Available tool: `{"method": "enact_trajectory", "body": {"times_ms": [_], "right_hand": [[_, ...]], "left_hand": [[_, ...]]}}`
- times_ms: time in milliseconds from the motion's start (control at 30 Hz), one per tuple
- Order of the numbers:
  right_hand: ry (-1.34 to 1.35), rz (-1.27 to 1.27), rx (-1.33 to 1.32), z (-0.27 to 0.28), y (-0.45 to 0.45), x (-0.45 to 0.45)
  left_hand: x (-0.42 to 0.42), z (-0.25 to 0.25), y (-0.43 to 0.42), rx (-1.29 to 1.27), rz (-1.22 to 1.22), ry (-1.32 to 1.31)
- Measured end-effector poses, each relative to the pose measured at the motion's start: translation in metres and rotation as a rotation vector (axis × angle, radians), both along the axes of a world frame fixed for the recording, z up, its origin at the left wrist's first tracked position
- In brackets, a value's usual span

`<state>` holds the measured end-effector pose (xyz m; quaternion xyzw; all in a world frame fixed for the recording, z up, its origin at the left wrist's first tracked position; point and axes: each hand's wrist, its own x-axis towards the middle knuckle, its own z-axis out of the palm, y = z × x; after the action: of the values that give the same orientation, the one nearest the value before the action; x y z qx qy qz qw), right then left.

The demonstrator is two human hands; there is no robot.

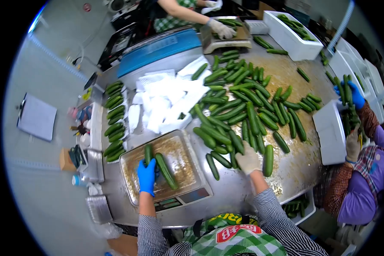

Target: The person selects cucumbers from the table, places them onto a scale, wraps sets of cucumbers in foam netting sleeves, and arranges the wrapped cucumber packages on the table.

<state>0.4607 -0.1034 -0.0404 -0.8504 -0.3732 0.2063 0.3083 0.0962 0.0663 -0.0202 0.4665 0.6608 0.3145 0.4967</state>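
My left hand (146,176), in a blue glove, is closed around a cucumber (148,153) above the metal tray of a scale (130,164). Another cucumber (166,171) lies slantwise on that tray, just right of the hand. At the near edge of a big cucumber pile (232,113), my right hand (248,159) wears a pale glove. Its fingers are stretched out over the cucumbers, partly hiding them. A single cucumber (268,160) lies just to the right of it.
Crumpled white sheets (166,98) lie behind the scale. Packed rows of cucumbers (114,115) line the left side. Across the table a co-worker's gloved hand (222,30) is at a second scale (217,42). Another person (367,179) handles cucumbers by a white foam box (330,132).
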Motion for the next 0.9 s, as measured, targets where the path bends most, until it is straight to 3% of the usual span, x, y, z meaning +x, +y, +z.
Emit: {"method": "enact_trajectory", "body": {"times_ms": [33,133,167,200,267,333,400,467,567,633,700,800,900], "right_hand": [[0.107,-0.065,0.004,0.01,-0.002,0.002],[0.425,-0.137,0.165,0.048,-0.009,-0.018],[0.366,-0.121,0.146,0.082,-0.004,-0.04],[0.535,0.011,0.165,0.082,0.0,-0.053],[0.439,0.129,0.117,0.109,0.02,-0.103],[0.11,0.357,0.251,0.091,0.044,-0.147],[-0.098,0.411,0.027,0.097,0.058,-0.182],[-0.185,0.467,0.021,0.105,0.065,-0.198],[-0.299,0.451,-0.045,0.116,0.058,-0.202],[-0.377,0.427,0.013,0.114,0.048,-0.194],[-0.426,0.39,0.206,0.108,0.034,-0.188],[-0.29,0.309,0.25,0.103,0.017,-0.179],[-0.215,0.244,0.204,0.107,0.002,-0.18]], "left_hand": [[-0.004,0.005,-0.012,0.05,0.011,0.044],[-0.024,-0.001,-0.033,0.469,-0.083,0.641],[-0.018,0.019,-0.043,0.45,-0.077,0.617],[-0.019,0.015,-0.046,0.512,-0.086,0.651],[-0.023,0.013,-0.049,0.444,-0.137,0.647],[-0.026,0.02,-0.052,0.457,-0.205,0.631],[-0.044,0.036,-0.056,0.307,-0.134,0.386],[-0.09,0.036,-0.059,0.345,0.032,0.414],[-0.22,-0.003,-0.06,0.56,0.241,0.743],[-0.322,-0.03,-0.064,0.418,0.32,1.385],[-0.372,-0.014,-0.079,0.25,0.37,1.613],[-0.464,-0.04,-0.09,0.153,0.152,1.499],[-0.478,-0.024,-0.09,0.3,0.09,1.285]]}}
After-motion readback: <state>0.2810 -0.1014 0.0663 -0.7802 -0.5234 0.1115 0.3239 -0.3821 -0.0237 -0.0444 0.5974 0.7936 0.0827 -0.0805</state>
